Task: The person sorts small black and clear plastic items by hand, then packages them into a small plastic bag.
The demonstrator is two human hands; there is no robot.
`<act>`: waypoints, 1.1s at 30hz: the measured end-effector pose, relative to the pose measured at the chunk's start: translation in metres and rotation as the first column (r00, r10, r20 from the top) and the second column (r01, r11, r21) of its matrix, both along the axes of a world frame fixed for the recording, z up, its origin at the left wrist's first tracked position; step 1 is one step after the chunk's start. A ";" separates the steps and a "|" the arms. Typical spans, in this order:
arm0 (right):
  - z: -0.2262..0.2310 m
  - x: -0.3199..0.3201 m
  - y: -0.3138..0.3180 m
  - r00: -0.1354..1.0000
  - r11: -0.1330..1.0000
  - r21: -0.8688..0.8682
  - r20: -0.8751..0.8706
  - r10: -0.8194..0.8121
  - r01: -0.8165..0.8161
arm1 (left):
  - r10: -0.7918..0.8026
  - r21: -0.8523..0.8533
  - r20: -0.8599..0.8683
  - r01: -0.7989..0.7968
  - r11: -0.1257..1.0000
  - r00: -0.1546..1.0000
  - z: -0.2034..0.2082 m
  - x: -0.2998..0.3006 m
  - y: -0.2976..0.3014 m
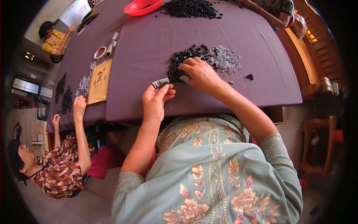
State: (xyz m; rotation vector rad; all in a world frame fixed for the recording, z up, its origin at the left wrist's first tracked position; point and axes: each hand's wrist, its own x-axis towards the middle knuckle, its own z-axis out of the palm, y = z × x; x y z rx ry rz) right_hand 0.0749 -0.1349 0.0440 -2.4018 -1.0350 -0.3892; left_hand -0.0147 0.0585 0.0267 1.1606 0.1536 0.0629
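My left hand (154, 102) is closed in a pinch near the table's front edge. A small black piece (167, 80) shows at its fingertips, beside a grey, wrap-like covering (158, 83) that seems to sit on a finger. My right hand (201, 76) bends over the pile of small black pieces (176, 64), its fingertips curled down at the pile's edge. A similar grey covering (184, 78) shows at its thumb. What the right fingers hold, if anything, is hidden. Touching the black pile on its right is a heap of small clear pieces (227, 59).
A purple cloth covers the table (141, 44). Leftward lie a yellow booklet (100, 82), a tape roll (100, 53) and a marker-like tool (112, 44). Farther back are a red basin (141, 6) and a large black heap (190, 8). Other people sit around the table.
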 end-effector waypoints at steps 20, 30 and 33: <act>0.010 -0.061 -0.071 0.998 1.000 0.013 -0.051 0.029 -0.028 | -0.021 0.075 0.070 0.015 0.997 0.997 -0.006 0.000 0.000; 0.013 -0.058 -0.060 0.999 0.999 0.013 -0.030 -0.030 0.031 | 0.186 0.225 0.269 -0.250 0.942 0.945 -0.009 0.042 0.005; 0.022 -0.070 -0.064 0.995 1.000 0.006 -0.098 -0.025 0.025 | 0.089 0.284 0.183 -0.140 0.949 0.979 -0.013 0.044 -0.002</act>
